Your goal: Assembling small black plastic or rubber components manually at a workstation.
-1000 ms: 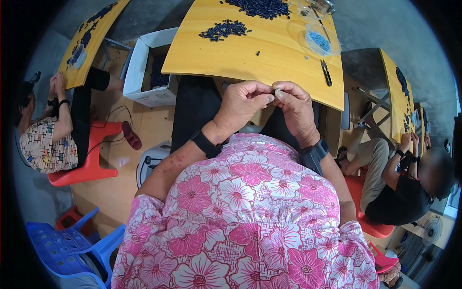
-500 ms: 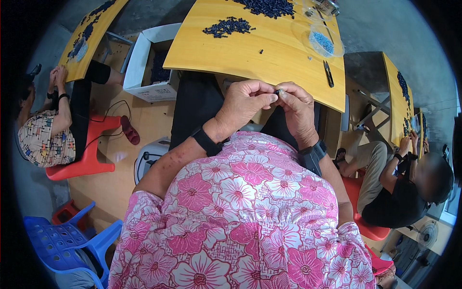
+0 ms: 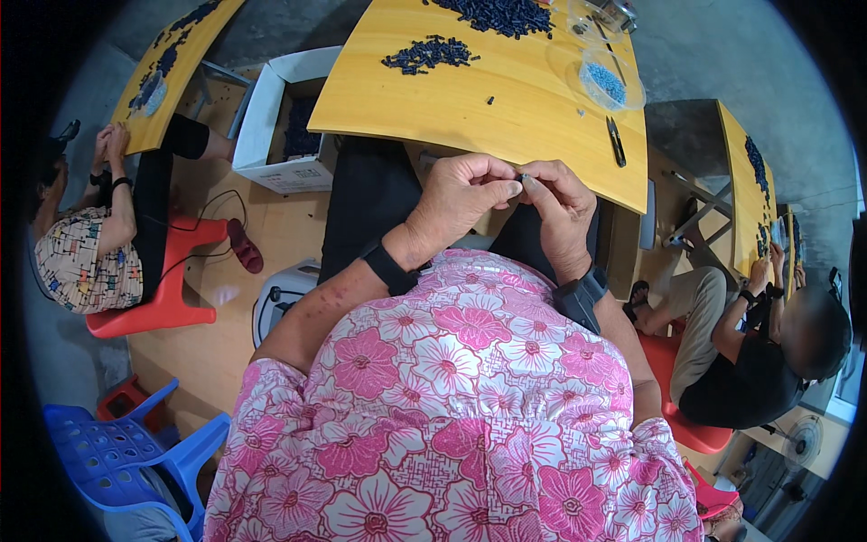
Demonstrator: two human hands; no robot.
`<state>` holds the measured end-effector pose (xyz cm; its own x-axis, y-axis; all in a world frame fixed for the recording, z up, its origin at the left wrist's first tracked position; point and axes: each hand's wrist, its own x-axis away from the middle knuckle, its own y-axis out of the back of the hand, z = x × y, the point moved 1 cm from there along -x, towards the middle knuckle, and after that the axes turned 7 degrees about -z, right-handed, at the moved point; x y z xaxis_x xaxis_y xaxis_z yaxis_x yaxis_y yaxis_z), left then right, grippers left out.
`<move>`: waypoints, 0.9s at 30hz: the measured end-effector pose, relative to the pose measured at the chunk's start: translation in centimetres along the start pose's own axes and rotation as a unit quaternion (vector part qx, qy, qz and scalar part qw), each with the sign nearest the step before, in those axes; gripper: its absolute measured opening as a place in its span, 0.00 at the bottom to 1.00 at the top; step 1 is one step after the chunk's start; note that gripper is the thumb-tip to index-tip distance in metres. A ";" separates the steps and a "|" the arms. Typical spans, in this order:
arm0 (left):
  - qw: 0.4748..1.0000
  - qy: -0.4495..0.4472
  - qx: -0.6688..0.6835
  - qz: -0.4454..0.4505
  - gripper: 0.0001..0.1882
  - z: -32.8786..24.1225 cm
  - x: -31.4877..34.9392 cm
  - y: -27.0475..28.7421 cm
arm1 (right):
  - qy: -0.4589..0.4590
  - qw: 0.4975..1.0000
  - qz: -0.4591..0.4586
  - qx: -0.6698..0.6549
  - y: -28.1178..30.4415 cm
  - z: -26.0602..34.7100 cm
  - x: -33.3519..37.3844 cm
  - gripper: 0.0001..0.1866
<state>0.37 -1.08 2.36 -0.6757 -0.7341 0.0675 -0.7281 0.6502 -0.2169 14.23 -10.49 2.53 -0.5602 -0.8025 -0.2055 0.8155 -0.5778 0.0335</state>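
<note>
Just off the table's front edge, my left hand point(image 3: 456, 199) and my right hand point(image 3: 564, 217) meet fingertip to fingertip. Both pinch a tiny dark piece point(image 3: 521, 178), mostly covered by the fingers; its exact kind is too small to make out. On the yellow table point(image 3: 406, 108) beyond lie a small heap of short dark cylindrical pieces point(image 3: 429, 55) and a larger heap of the same sort point(image 3: 506, 15). One loose dark piece point(image 3: 490, 100) lies nearer to me. Right of it are a clear bowl of small light-blue parts point(image 3: 605, 86) and a black pointed hand tool point(image 3: 616, 142).
A clear container point(image 3: 591, 23) and a metal one point(image 3: 619, 13) stand at the far right. Left of the table is a white carton point(image 3: 284, 172) with dark contents. Two co-workers sit at side tables, left and right. A blue chair point(image 3: 135, 461) stands behind left.
My right hand has shifted slightly right, and its fingers have rolled over the tiny piece, which shows less now. My left hand stays almost in place.
</note>
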 end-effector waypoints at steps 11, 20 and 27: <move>1.000 -0.022 -0.020 0.009 0.07 0.5 -0.4 0.3 | 0.097 0.992 0.008 0.084 0.0 0.9 -0.3 0.07; 0.999 -0.037 -0.021 -0.013 0.06 0.1 -0.4 0.0 | 0.061 0.996 -0.010 0.070 0.0 0.3 -0.6 0.05; 0.999 -0.014 -0.037 -0.007 0.08 -0.1 -0.4 0.3 | -0.132 0.982 -0.009 -0.133 0.0 -1.5 -0.5 0.08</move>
<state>0.41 -0.63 2.35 -0.6620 -0.7483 0.0426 -0.7452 0.6512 -0.1433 14.72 -9.82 1.20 -0.5650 -0.8230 0.0582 0.7944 -0.5617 -0.2311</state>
